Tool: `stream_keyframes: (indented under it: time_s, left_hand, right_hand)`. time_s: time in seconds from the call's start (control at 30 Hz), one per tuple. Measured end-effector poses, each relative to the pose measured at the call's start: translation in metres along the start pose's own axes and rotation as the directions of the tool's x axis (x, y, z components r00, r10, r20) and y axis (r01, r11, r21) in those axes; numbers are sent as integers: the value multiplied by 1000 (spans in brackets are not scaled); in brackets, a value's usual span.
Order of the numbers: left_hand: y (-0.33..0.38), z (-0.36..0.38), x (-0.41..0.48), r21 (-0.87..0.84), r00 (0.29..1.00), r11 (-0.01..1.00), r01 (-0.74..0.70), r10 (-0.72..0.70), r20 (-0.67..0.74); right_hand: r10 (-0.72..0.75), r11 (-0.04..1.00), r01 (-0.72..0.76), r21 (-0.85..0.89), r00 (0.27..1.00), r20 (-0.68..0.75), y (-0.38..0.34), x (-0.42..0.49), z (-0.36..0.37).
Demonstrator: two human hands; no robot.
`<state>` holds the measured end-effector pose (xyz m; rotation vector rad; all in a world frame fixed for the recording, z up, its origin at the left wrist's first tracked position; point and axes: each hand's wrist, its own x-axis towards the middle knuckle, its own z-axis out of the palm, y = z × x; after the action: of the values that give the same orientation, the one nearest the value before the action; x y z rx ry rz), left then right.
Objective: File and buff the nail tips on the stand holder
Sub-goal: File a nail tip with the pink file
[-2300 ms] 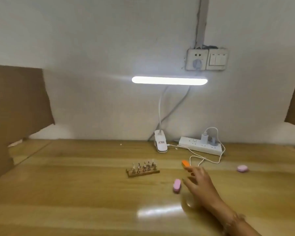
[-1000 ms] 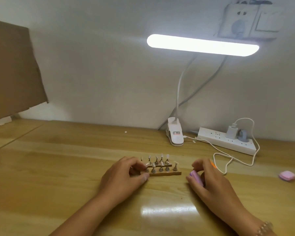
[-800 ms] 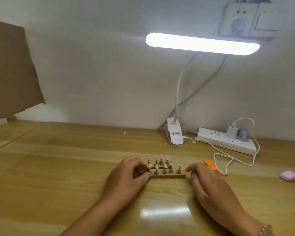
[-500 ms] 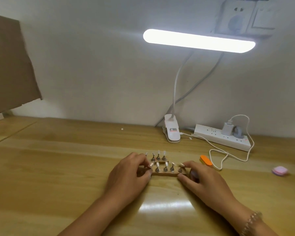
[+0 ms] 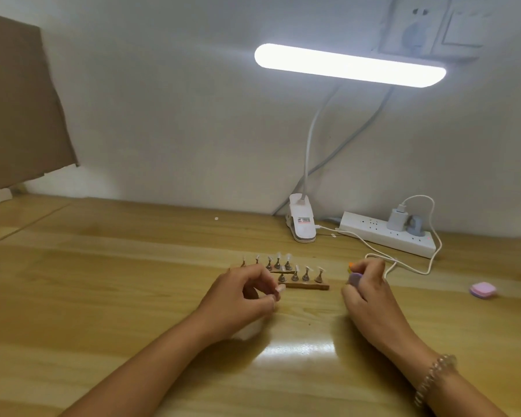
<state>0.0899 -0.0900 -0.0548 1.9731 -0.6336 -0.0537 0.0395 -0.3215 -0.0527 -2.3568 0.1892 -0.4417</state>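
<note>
Looking down at the wooden table (image 5: 103, 296), we have both hands in play at the stand holder (image 5: 309, 286). It sits mid-table as two wooden strips, one behind the other, each carrying little metal pegs topped with pale nail tips (image 5: 296, 268).

Our left hand (image 5: 241, 296) is curled up at the left end of the front strip, hiding that end of the rear one. Thumb and forefinger meet right at the wood, but we cannot tell whether they truly pinch it.

Over on the other side, our right hand (image 5: 370, 291) sits just beside the right end of the holder, apart from it, fingers wrapped round a purple buffer block (image 5: 355, 279). A sliver of an orange file (image 5: 350, 266) peeks out at those fingertips. Whether it is held or lying on the table, we cannot say. A beaded bracelet (image 5: 433, 377) circles that wrist.

Further back, a clip lamp (image 5: 302, 225) stands by the wall with its light bar (image 5: 349, 66) glowing overhead. A white power strip (image 5: 382, 234) lies beside the clip, and a white cable (image 5: 409, 267) loops from it. A pink block (image 5: 483, 290) rests well off to the right, and brown cardboard (image 5: 18, 100) leans at far left.
</note>
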Motion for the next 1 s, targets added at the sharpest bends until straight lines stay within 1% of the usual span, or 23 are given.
stream_keyframes:
  time_s: [0.07,0.17,0.2,0.27,0.37,0.43,0.5,0.57,0.67,0.77,0.83,0.87,0.93,1.0]
  left_hand:
    - [1,0,-1,2,999,1000,-27,27,17]
    - [3,3,-3,13,998,998,-53,53,25]
    - [3,5,-3,21,998,998,-52,52,26]
    - [1,8,-5,42,997,997,-60,58,43]
    - [1,14,-8,77,990,990,-117,111,86]
    - [3,17,-10,107,986,983,-148,138,99]
    - [4,18,-10,142,987,978,-152,142,79]
    - [4,19,-11,145,990,979,-140,135,49]
    - [5,21,-11,175,991,975,-133,131,23]
    - [3,21,-11,213,991,968,-132,132,15]
    - [3,21,-11,187,991,973,-133,128,34]
    - [2,20,-10,169,991,976,-134,128,49]
    - [1,20,-10,153,989,978,-139,130,67]
    - [0,19,-9,148,988,979,-144,134,73]
  right_hand:
    - [-49,998,48,30,999,7,-5,-7,-4]
    - [-228,973,228,18,973,-18,-20,-20,-3]
    - [-259,965,260,26,966,-21,-25,-26,-1]
    - [-287,957,288,24,957,-35,-27,-35,5]
    - [-325,946,325,-1,943,-71,-27,-43,10]
    - [-372,927,369,-63,926,-56,-28,-45,12]
    - [-429,896,423,-138,903,-11,-27,-47,14]
    - [-436,891,437,-126,899,38,-25,-47,15]
    - [-427,903,428,-32,904,31,-22,-45,11]
    - [-352,929,344,137,935,34,-22,-42,9]
    - [-309,930,287,231,949,63,-21,-39,10]
    - [-303,927,276,252,950,73,-21,-37,10]
    - [-316,927,288,241,945,86,-21,-38,10]
    - [-366,925,351,147,926,94,-23,-41,10]
